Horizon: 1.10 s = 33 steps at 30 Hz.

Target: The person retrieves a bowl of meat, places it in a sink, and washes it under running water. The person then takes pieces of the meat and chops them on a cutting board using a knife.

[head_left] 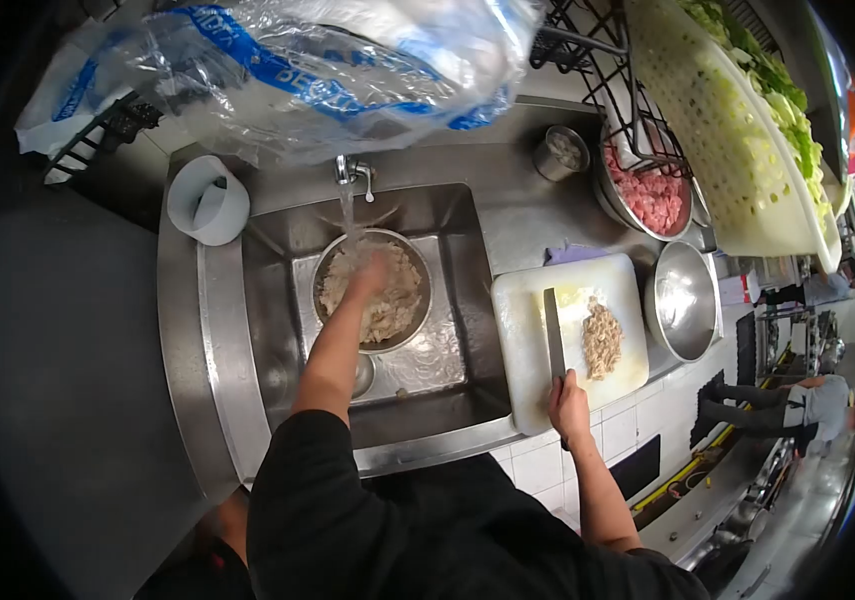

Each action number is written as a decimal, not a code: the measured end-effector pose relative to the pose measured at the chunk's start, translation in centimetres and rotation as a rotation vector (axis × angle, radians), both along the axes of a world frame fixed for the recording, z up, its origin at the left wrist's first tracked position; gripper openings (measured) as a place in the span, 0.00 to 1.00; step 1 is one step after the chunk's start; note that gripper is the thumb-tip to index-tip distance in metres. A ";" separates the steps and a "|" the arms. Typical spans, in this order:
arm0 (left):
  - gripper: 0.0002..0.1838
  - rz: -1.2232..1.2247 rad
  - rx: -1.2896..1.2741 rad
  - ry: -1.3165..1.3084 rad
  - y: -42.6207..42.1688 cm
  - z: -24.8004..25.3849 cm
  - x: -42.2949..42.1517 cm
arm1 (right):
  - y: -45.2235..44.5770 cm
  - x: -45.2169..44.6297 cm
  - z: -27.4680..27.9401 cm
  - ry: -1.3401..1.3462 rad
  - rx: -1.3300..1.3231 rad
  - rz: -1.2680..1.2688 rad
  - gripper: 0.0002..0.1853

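Note:
My left hand (375,272) is over a metal bowl (426,305) in the sink, beside running water from the faucet (346,172). Its fingers are blurred, so whether they grip anything is unclear. Pale, shredded-looking food (388,318) fills the bowl. My right hand (570,408) is closed around the handle of a knife (554,335). The long blade lies over the white cutting board (523,375), pointing away from me. Just right of the blade is a small pile of light brown chopped food (602,340).
The steel sink (428,395) surrounds the bowl. A white tub (208,205) stands left, a steel bowl (683,300) right of the board. Behind are a metal cup (561,153) and a bowl of pink meat (648,195). A basket of lettuce (718,150) and plastic bags (328,80) overhang.

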<state>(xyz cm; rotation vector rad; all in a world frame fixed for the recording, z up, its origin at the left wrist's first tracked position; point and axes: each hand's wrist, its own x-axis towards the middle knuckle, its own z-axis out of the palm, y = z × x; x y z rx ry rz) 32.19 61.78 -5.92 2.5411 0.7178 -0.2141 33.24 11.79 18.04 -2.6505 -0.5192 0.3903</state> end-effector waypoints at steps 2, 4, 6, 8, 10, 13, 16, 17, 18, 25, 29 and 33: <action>0.16 0.252 -0.188 -0.301 1.7 1.6 1.4 | -0.2 0.3 -0.2 0.006 0.011 0.012 0.09; 0.16 0.365 -0.244 -0.729 4.2 -1.0 4.5 | -0.3 0.2 -0.2 -0.001 0.000 0.024 0.10; 0.15 0.485 -0.237 -0.627 4.7 8.8 6.1 | -0.4 0.5 -1.3 -0.014 0.004 0.028 0.10; 0.15 0.477 -0.272 -0.605 4.0 15.5 6.7 | -1.3 -0.1 -1.1 -0.009 -0.016 0.036 0.10; 0.16 0.403 -0.326 -0.615 4.3 19.2 7.9 | -0.2 0.2 -0.5 -0.009 -0.021 0.026 0.10; 0.16 0.492 -0.787 -0.867 4.1 19.1 8.9 | -0.2 0.1 -0.4 0.008 -0.010 -0.004 0.10; 0.17 0.310 -0.419 -0.945 2.0 17.8 6.6 | -0.4 0.3 -0.7 -0.001 -0.026 0.003 0.10; 0.17 0.249 -0.287 -1.019 1.1 17.2 5.9 | -0.4 0.2 -0.8 0.002 -0.027 0.010 0.11; 0.17 0.064 -0.037 -0.992 1.2 15.1 5.3 | -0.3 0.2 -0.9 -0.009 -0.027 0.012 0.11; 0.17 0.162 0.364 0.001 -0.8 -1.3 -0.9 | 0.6 -0.2 -0.1 -0.003 -0.067 -0.025 0.09; 0.13 0.237 0.206 0.039 2.4 -4.7 -0.7 | 0.7 0.0 0.3 0.008 -0.018 -0.023 0.09; 0.04 0.284 0.101 -0.321 4.2 -5.1 -1.7 | 0.2 0.2 0.3 0.056 -0.039 -0.031 0.10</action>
